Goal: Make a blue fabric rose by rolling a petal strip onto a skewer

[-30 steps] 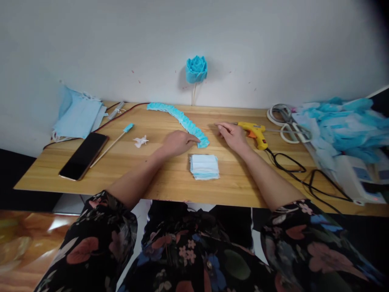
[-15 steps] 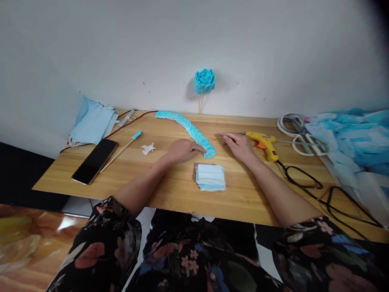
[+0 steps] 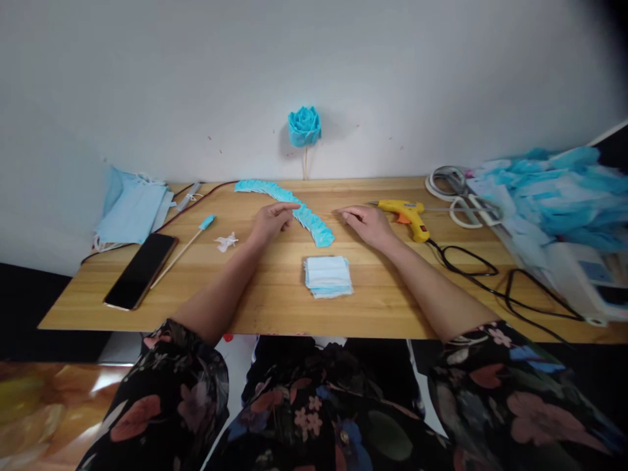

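My left hand (image 3: pixel 270 222) is over the table beside a curved row of overlapping blue folded pieces (image 3: pixel 308 219). Its index finger stretches out toward the middle of that row, the other fingers are loosely bent, and nothing is in it. To the right of the row, my right hand (image 3: pixel 367 224) rests near the tabletop with its fingers loosely extended and empty. A yellow hot glue gun (image 3: pixel 408 210) lies just beyond it. In front of the row sits a stack of cut face mask pieces (image 3: pixel 328 276). A blue flower on a stick (image 3: pixel 305 127) stands against the wall.
At left lie several face masks (image 3: pixel 131 210), a phone (image 3: pixel 140 271), a blue-tipped stick (image 3: pixel 182 251) and a white scrap (image 3: pixel 226 242). At right are tape rolls (image 3: pixel 447 180), scissors (image 3: pixel 473 211), a pile of blue and white material (image 3: pixel 559 196) and the black cord (image 3: pixel 471 271).
My left hand has moved from the near end of the row toward its middle. My right hand stays beside the row. The view has shifted somewhat to the right.
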Motion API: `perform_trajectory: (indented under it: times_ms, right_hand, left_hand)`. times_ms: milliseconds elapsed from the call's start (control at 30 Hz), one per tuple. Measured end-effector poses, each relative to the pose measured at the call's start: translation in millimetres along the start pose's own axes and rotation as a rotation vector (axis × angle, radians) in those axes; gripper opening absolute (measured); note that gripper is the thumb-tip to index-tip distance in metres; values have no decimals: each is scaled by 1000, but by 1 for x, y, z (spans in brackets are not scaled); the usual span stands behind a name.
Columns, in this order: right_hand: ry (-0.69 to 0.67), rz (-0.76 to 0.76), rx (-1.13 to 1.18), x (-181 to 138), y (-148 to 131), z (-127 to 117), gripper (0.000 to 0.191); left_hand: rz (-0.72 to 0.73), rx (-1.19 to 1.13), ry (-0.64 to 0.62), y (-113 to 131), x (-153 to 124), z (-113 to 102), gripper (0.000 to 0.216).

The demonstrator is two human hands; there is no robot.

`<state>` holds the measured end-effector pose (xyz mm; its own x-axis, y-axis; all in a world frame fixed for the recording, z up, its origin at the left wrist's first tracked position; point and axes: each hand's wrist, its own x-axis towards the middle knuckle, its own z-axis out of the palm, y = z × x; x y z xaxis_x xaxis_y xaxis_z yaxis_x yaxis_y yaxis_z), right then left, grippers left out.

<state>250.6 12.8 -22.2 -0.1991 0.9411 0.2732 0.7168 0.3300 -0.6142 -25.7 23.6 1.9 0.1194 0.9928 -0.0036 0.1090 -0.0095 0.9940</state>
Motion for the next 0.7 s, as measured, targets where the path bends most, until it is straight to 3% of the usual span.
perform_trajectory:
  times_ms: [333,467,700]
  right_hand:
    - [-1,5,-86,-1,-7,0,33]
    - [-12,19,-103,1,-9,-1,33]
    - [-245,56,-190,11,-35,-11,33]
  left_hand:
    - [102,-54,84,-7,2,7,8]
    - [76,-68,90,-5,1,9,18]
    - [67,-88,145,-1,-1,8,21]
